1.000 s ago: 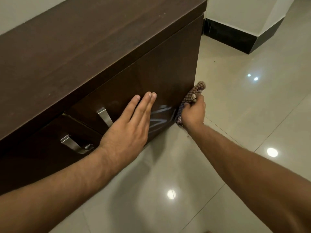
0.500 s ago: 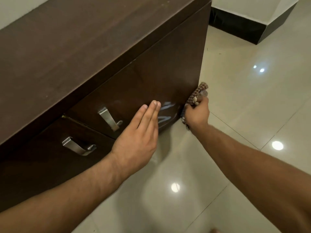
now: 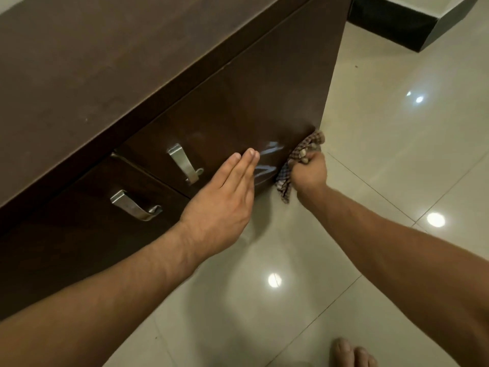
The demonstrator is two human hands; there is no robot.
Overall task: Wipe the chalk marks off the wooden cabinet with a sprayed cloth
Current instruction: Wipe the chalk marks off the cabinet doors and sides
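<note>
- Several white chalk marks (image 3: 268, 161) streak the lower right corner of the wooden cabinet (image 3: 238, 96) door, near the middle of the view.
- One checked cloth (image 3: 285, 181) is bunched at 3 o'clock of the marks, against the door's edge; one end hangs toward the floor (image 3: 383, 160).
- The right hand (image 3: 308, 170) is curled in a fist round the cloth.
- The left hand (image 3: 225, 200) lies flat on the door at 9 o'clock of the marks, fingers straight and together, its fingertips just beside the strokes and holding nothing.
- Two bent metal handles sit on the cabinet front: one (image 3: 185, 164) at 9 o'clock of the left hand's fingers, the other (image 3: 135, 205) on the neighbouring panel, further toward 8 o'clock.
- Glossy pale tiles show four bright light spots.
- One bare foot's toes (image 3: 353, 353) show at 5 o'clock.
- One dark skirting (image 3: 391, 21) runs at 1 o'clock.
</note>
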